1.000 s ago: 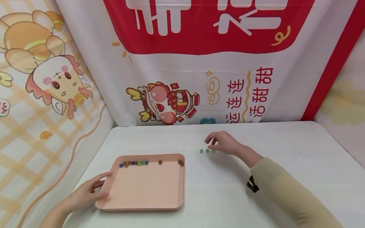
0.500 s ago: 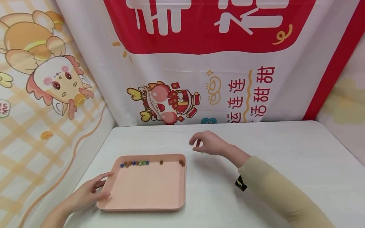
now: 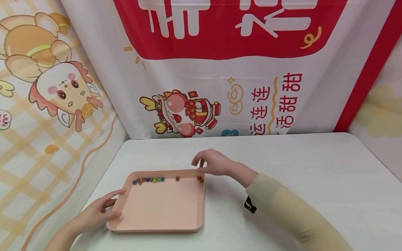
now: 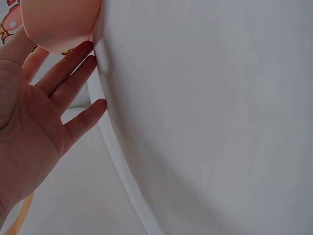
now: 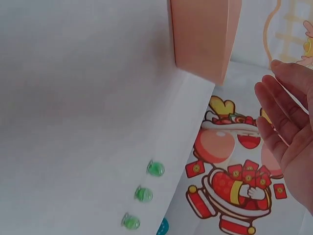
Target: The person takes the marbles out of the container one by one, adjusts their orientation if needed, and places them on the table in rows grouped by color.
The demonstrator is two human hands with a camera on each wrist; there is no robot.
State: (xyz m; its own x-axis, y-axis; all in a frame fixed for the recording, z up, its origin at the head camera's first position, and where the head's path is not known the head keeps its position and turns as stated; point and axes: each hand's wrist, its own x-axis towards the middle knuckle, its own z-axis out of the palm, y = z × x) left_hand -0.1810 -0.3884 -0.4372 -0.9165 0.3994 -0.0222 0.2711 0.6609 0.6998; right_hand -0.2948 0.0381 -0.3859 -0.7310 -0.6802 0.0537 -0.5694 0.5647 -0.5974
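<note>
Booth-like spot: festive red-and-white banner (image 3: 218,47), cartoon-printed side sheet (image 3: 47,112), white table (image 3: 305,158).

pink tray (image 3: 164,208): flat | blue, brown, green marbles (image 3: 148,179): along its far wall | three green marbles (image 5: 144,195): outside, in a row

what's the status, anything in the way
Left hand touching tray. Right hand by tray's far right corner, grip unclear. Three green marbles on table, more marbles in tray. No obstruction seen.
</note>
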